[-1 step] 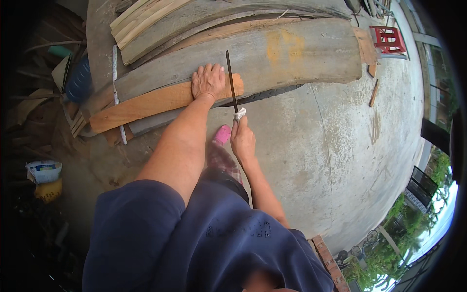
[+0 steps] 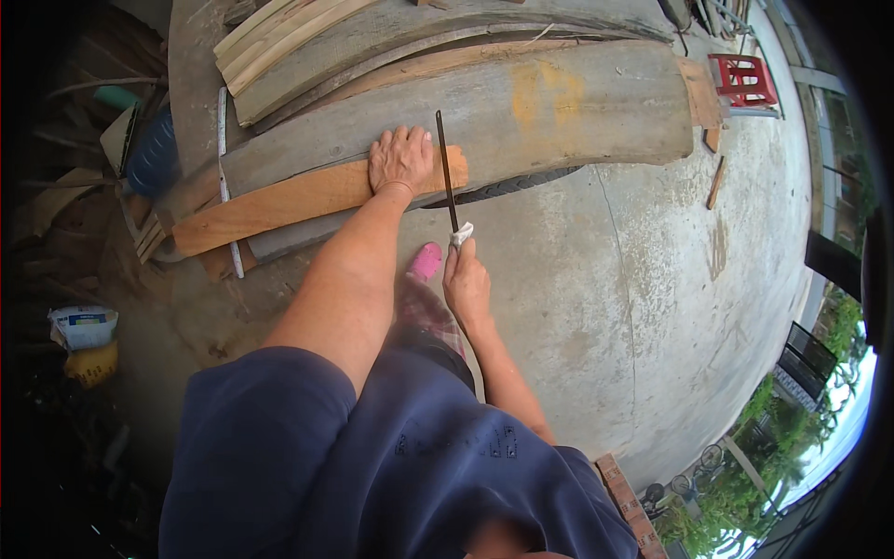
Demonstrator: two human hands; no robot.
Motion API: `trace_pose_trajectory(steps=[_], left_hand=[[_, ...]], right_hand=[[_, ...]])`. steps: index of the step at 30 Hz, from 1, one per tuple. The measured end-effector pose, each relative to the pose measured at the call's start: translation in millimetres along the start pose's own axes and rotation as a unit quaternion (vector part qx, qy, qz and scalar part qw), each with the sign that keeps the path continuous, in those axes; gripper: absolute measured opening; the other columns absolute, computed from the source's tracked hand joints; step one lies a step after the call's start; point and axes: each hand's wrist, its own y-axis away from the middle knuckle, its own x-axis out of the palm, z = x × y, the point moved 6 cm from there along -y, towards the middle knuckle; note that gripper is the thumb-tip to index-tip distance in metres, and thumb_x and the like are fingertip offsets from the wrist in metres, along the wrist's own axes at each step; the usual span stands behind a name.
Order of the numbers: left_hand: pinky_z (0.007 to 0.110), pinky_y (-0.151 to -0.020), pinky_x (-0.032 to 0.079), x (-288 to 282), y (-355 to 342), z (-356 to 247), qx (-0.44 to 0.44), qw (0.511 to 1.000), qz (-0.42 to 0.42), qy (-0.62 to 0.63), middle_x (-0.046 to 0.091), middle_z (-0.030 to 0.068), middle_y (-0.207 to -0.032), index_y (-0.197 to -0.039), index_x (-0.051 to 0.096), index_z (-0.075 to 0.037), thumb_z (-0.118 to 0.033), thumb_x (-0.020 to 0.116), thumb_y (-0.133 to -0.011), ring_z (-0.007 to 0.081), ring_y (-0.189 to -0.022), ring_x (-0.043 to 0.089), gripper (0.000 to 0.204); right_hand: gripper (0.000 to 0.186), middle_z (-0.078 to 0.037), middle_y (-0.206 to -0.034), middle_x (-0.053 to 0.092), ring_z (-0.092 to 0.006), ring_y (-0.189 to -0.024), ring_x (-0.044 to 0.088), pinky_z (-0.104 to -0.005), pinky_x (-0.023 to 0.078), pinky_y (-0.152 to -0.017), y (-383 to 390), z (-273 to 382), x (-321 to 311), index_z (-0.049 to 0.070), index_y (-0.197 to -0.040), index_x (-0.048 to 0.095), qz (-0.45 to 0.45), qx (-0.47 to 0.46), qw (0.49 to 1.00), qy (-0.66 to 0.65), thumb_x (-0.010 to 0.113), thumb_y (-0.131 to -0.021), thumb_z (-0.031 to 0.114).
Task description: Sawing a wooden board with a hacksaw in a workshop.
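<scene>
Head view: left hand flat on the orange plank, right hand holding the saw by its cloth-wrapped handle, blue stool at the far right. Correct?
Not quite: the head view shows the stool is red, not blue. The left hand does lie flat on the orange plank, and the right hand holds the saw by its cloth-wrapped handle.

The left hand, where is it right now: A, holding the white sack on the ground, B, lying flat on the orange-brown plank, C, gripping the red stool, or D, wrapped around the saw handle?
B: the left hand lies palm down, fingers spread, on the orange-brown plank, while the right hand holds the cloth-wrapped handle of the saw.
</scene>
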Motion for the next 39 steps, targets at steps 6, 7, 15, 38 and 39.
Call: trace_pose_trajectory(steps=[6, 7, 15, 38, 39], left_hand=[[0.045, -0.085, 0.042, -3.0, -0.9, 0.4, -0.007, 1.0, 0.012, 0.005, 0.061, 0.008, -0.098, -0.094, 0.061, -0.013, -0.035, 0.043, -0.096, 0.0287, -0.096, 0.056, 0.029], [0.045, -0.084, 0.042, 4.9, -0.1, -2.4, -0.01, 1.0, 0.018, 0.005, 0.061, 0.0078, -0.098, -0.093, 0.061, -0.013, -0.035, 0.043, -0.096, 0.0282, -0.096, 0.056, 0.029], [0.044, -0.078, 0.044, -6.8, 4.3, 1.1, 0.016, 0.999, -0.035, 0.002, 0.062, 0.0052, -0.091, -0.088, 0.062, -0.014, -0.033, 0.046, -0.095, 0.0276, -0.088, 0.058, 0.026], [0.039, -0.1, 0.042, -515.3, 154.7, -72.1, 0.522, 0.457, -0.315, 0.648, 0.054, 0.0204, -0.128, -0.144, 0.029, 0.001, -0.042, 0.035, -0.103, 0.0254, -0.111, 0.057, 0.06], [0.039, -0.1, 0.042, -510.1, 159.7, -80.9, 0.527, 0.461, -0.322, 0.637, 0.054, 0.0203, -0.128, -0.144, 0.029, 0.001, -0.041, 0.035, -0.103, 0.0252, -0.111, 0.057, 0.059]], right_hand=[[0.019, -0.03, -0.069, 0.06, -0.0509, -0.067, 0.058, -0.0582, 0.044, -0.056, -49.5, 20.7, 2.8, 0.001, -0.097, 0.043, -0.047, -0.047, 0.998, -0.012, 0.048, -0.098, 0.019], [0.019, -0.03, -0.069, 0.06, -0.0509, -0.067, 0.058, -0.0586, 0.044, -0.056, -62.8, 23.6, 1.2, 0.001, -0.097, 0.043, -0.064, -0.042, 0.997, -0.009, 0.048, -0.098, 0.019], [0.02, -0.032, -0.071, 0.06, -0.0531, -0.069, 0.057, -0.0614, 0.042, -0.058, -13.9, 12.2, -4.2, 0.003, -0.097, 0.041, -0.024, -0.009, 1.0, -0.015, 0.047, -0.099, 0.022], [0.021, -0.029, -0.076, 0.063, -0.05, -0.072, 0.061, -0.0597, 0.047, -0.063, -29.6, 11.9, -10.1, 0.004, -0.1, 0.044, -0.072, -0.073, 0.994, 0.026, 0.05, -0.095, 0.024], [0.021, -0.029, -0.076, 0.063, -0.05, -0.072, 0.061, -0.0597, 0.047, -0.063, -30.2, 8.8, -10.1, 0.004, -0.1, 0.044, -0.072, -0.072, 0.994, 0.025, 0.05, -0.095, 0.024]])
